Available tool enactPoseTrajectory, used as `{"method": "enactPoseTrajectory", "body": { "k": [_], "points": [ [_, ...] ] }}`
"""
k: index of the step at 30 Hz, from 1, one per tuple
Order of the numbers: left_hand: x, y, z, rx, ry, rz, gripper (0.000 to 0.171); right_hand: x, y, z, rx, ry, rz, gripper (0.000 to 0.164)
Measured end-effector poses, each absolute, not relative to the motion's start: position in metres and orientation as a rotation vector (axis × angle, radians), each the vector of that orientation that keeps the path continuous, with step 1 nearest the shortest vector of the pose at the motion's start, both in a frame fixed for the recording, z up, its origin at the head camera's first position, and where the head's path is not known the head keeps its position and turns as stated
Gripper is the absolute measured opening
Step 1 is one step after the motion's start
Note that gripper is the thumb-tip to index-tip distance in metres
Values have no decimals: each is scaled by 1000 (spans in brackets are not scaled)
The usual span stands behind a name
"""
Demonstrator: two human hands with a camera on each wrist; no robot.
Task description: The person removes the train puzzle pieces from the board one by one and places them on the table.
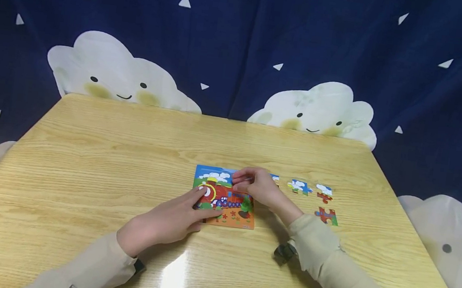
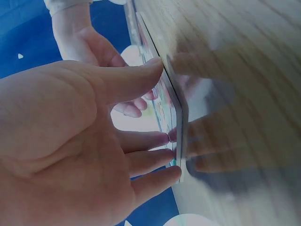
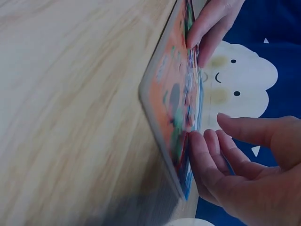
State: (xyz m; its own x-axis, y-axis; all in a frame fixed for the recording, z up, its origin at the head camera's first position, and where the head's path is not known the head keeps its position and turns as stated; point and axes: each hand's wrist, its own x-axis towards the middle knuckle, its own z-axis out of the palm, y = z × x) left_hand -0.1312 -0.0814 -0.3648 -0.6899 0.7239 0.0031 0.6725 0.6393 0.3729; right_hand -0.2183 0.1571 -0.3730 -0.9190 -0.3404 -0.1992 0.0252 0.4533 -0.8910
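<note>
A puzzle board (image 1: pixel 228 221) with a red train picture lies flat on the table, its picture mostly filled in. My left hand (image 1: pixel 175 216) rests on its left and lower part, thumb and fingers spread. Seen from the left wrist, the left thumb and fingertips (image 2: pixel 173 173) touch the board near its edge. Over the upper right part is my right hand (image 1: pixel 262 185). From the right wrist, its fingertips (image 3: pixel 195 141) meet the board's surface while the thumb stands apart, with nothing visible between them. The right hand covers part of the picture.
Several loose puzzle pieces lie right of the board, including a cloud piece (image 1: pixel 300 186), another cloud piece (image 1: pixel 324 189) and a red-green piece (image 1: pixel 327 216). The wooden table (image 1: pixel 106 149) ends at a dark blue curtain (image 1: pixel 226 34) with clouds.
</note>
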Motion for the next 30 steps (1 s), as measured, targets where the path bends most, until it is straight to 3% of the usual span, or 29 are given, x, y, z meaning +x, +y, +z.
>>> {"method": "enactPoseTrajectory", "body": {
  "k": [15,23,30],
  "points": [
    [-131,-82,-366,1188,2748,507,46,-219,147,-375,-222,2311,-1524,38],
    [-131,-82,-367,1199,2750,498,44,-216,145,-378,-547,2572,-1332,27],
    [-131,-82,-369,1171,2740,508,46,-216,145,-379,-540,2501,-1400,24]
  ]
}}
